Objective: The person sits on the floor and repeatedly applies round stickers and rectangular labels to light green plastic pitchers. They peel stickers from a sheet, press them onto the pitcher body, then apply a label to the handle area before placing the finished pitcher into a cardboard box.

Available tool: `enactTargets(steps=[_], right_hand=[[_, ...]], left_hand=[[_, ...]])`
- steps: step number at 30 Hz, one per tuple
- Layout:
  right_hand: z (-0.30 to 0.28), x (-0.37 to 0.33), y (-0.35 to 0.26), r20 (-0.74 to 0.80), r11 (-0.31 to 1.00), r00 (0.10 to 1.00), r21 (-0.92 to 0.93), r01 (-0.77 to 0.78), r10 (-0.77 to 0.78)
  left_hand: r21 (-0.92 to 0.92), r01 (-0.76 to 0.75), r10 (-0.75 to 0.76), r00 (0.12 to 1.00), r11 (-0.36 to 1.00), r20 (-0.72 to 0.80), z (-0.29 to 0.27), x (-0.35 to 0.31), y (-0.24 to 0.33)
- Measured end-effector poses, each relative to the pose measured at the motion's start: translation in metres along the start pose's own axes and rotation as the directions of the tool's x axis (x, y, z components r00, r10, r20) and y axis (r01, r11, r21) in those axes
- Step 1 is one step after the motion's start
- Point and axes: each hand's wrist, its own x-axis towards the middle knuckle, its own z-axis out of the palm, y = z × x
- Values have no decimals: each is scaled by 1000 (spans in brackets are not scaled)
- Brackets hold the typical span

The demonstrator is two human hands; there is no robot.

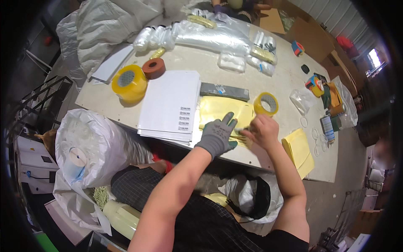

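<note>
A stack of yellow sheets or flat bags (224, 110) lies in front of me at the table's near edge. Wearing a grey glove, my left hand (217, 135) presses on the stack with its fingers spread. My right hand (264, 130) is bare and closed at the stack's right side. Its fingers pinch something small and pale beside the left fingertips, too small and blurred to name. Touching the stack's far edge is a long grey bar (224, 90). A roll of clear yellowish tape (266, 104) stands just beyond my right hand.
White printed sheets (170, 103) are stacked on the left, near a large tape roll (129, 84) and a brown roll (153, 68). Folded yellow bags (298, 153) lie right, by several rubber bands (321, 140). Plastic-wrapped bundles (212, 40) line the back; another person's gloved hand (220, 8) shows there.
</note>
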Motion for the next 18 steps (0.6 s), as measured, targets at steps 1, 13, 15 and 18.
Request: enactTargets(steps=[1, 13, 15, 18], right_hand=[[-18, 2, -15, 31, 999, 999, 29, 43, -44], [-31, 16, -168, 563, 97, 814, 811, -577, 141], [-13, 18, -190, 621, 43, 783, 782, -622, 38], [9, 14, -227, 630, -31, 762, 768, -640, -147]], left_hand=[[-1, -19, 19, 1000, 1000, -9, 0, -2, -1], [-454, -376, 300, 925, 808, -233, -15, -193, 22], [6, -399, 397, 912, 917, -99, -23, -252, 38], [-144, -310, 269, 930, 940, -249, -16, -324, 35]])
